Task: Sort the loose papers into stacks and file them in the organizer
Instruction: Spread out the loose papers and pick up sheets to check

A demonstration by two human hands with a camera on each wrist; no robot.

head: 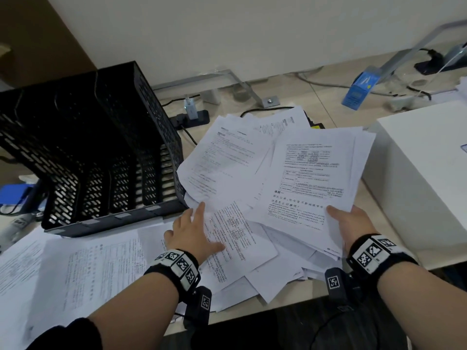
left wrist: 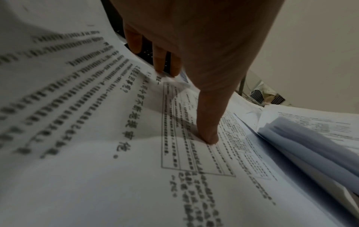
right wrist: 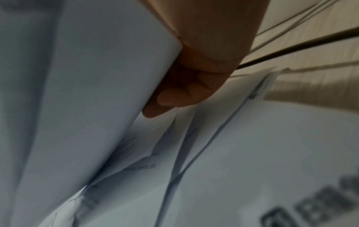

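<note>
Landmark: black mesh organizer (head: 101,152), far left of the desk (head: 374,198).

- Its slots are open at top and front, with dividers between; nothing visible inside. Approach from above is unobstructed.
- Just right of the organizer: heaped loose papers (head: 235,173), the edge touching its right wall; no bare desk between them.
- In front of the organizer: flat sheets (head: 75,269) lie along its base, low enough for a hand to pass over.
- Behind and right of the organizer: power strip (head: 192,117) with plug and cables.
- Far right of the organizer, beyond the heap: white box (head: 424,178); a narrow strip of bare desk runs between the heap and the box.
- The left hand (head: 192,233) lies flat on the heap near the organizer's front right corner; the right hand (head: 353,223) grips a raised sheaf (head: 313,178) over the heap.
</note>
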